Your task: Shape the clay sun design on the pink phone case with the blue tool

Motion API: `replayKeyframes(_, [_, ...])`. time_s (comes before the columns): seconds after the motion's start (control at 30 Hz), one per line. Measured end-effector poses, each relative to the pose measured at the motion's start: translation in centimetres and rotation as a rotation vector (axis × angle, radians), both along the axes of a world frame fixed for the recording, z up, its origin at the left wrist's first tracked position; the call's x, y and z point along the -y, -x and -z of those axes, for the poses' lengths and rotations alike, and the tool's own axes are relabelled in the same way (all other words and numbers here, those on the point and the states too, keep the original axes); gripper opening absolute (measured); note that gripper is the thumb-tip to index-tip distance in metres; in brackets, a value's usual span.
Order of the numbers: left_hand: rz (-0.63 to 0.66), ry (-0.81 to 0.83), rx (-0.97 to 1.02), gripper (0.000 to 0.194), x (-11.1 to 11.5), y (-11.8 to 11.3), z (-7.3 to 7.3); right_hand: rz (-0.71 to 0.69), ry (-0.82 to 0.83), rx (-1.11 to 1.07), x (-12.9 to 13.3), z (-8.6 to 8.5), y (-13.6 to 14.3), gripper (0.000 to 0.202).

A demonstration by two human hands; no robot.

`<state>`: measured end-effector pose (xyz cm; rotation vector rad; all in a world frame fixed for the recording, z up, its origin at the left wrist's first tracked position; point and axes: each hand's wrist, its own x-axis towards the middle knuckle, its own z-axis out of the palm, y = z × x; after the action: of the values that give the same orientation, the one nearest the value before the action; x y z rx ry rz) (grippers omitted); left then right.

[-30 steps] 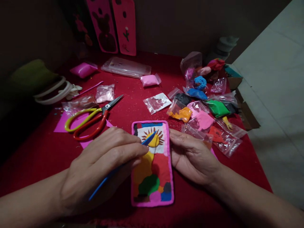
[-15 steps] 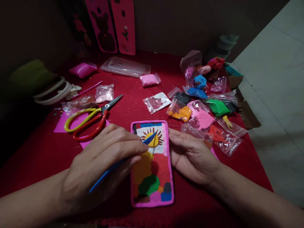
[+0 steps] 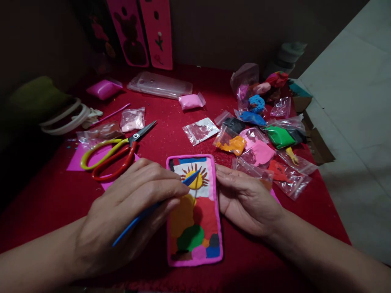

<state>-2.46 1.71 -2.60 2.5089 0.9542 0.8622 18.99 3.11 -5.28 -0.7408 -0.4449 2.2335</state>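
Note:
My left hand is closed around a blue clay-modelling tool. The tool's pointed blade lies over the yellow sun with brown rays on a clay-covered phone case; whether the tip touches the clay I cannot tell. A pink clay rim runs around the case, with white at the top and patches of yellow, red, green, blue and other colours below. At its right edge my right hand grips the case, thumb on the upper right side and the other fingers partly hidden.
Yellow-and-red-handled scissors lie left of the case on pink sheets. Several bags of coloured clay cover the right side of the red table. Further back are a clear phone case, a pink clay packet and decorated cases leaning upright.
The whole view has shifted very slightly. Both hands keep their hold, and the blade stays over the sun with barely any movement.

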Motion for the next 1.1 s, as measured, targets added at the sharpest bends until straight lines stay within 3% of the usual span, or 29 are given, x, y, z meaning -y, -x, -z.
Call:
replayKeyframes(0.73, [0.025, -0.024, -0.004, 0.017, -0.12, -0.05, -0.37, -0.007, 0.004, 0.020, 0.11, -0.11, 0.04, 0.027])
replayKeyframes(1.1, [0.001, -0.042, 0.017, 0.015, -0.06, -0.31, 0.30, -0.002, -0.020, -0.010, 0.14, 0.12, 0.00, 0.028])
